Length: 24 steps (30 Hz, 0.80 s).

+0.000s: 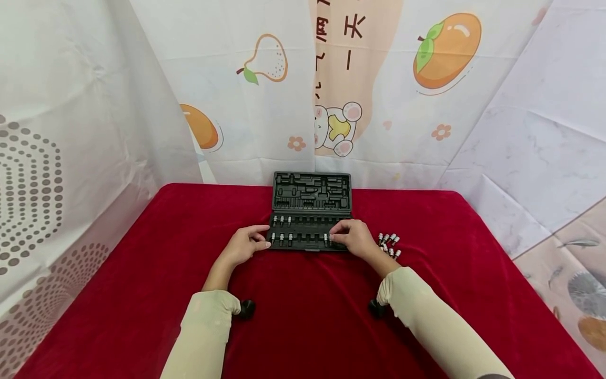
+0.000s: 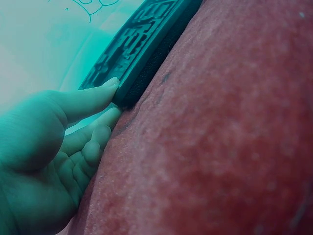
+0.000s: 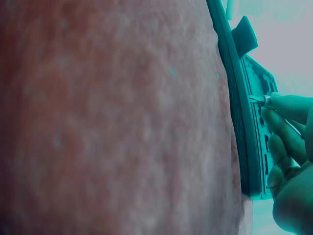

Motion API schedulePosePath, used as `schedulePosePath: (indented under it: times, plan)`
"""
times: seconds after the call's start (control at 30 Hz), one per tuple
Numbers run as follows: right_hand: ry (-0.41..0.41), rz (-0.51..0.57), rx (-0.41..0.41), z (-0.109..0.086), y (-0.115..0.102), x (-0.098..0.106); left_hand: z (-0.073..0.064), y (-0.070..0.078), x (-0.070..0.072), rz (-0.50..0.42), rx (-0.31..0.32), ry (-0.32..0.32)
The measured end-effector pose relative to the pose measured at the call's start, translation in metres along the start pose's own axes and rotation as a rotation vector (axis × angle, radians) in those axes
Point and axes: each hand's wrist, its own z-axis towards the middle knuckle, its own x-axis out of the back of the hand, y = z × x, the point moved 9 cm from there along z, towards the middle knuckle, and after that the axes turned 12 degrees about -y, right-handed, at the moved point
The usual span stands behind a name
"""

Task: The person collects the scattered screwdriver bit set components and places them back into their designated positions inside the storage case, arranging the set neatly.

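An open black plastic socket case lies on the red cloth, its lid leaning back. My left hand grips the case's left front corner; in the left wrist view the thumb rests on the rim with the fingers low beside it. Over the right part of the front row, my right hand pinches a small silver bit socket between thumb and index finger. Three bit sockets stand in the left of the back row, and three more in the left of the front row.
Several loose bit sockets lie in a small pile on the cloth, right of the case and close by the right forearm. Behind the table hangs a printed curtain.
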Motion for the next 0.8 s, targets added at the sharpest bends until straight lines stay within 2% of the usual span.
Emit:
schedulePosePath:
  times: [0.3,0.57,0.8]
  plan:
    - [0.000,-0.004,-0.011,0.007,-0.006,-0.008,0.000,0.002,0.000,0.001,0.000,-0.004]
    - [-0.008,-0.013,-0.070,0.017,0.000,-0.018,0.001,0.001,0.000,0.003,0.000,-0.003]
    - [-0.004,-0.016,-0.086,0.020,0.002,-0.020,0.001,0.001,0.000,0.008,0.003,-0.003]
